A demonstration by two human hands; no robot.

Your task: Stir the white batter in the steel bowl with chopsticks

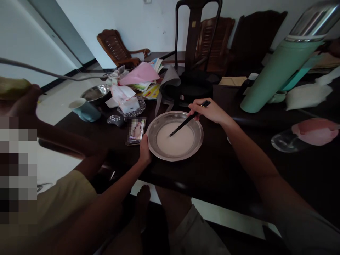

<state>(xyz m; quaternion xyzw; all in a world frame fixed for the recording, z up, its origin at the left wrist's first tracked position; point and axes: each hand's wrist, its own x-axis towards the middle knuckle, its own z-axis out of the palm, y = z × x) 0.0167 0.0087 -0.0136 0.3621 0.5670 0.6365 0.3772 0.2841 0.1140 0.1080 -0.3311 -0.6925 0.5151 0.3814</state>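
Two o'clock from the bowl (199, 138), the right edge cuts the flask (283, 72); past nine, the left edge cuts the fruit (12, 88). Liquid (172, 146) hides the tips of the chopsticks (186, 122); at eight, some fingers of the left hand (145, 151) are hidden.

Bowl (198, 143): shallow, round, metal, wide-rimmed; upright on the dark surface at the centre of the frame.
Mixture (174, 147): pale, milky, opaque; covers the bowl's base.
Chopsticks (186, 122): black, slender; tilted, upper ends toward the upper right, tips at the mixture's surface near the bowl's middle.
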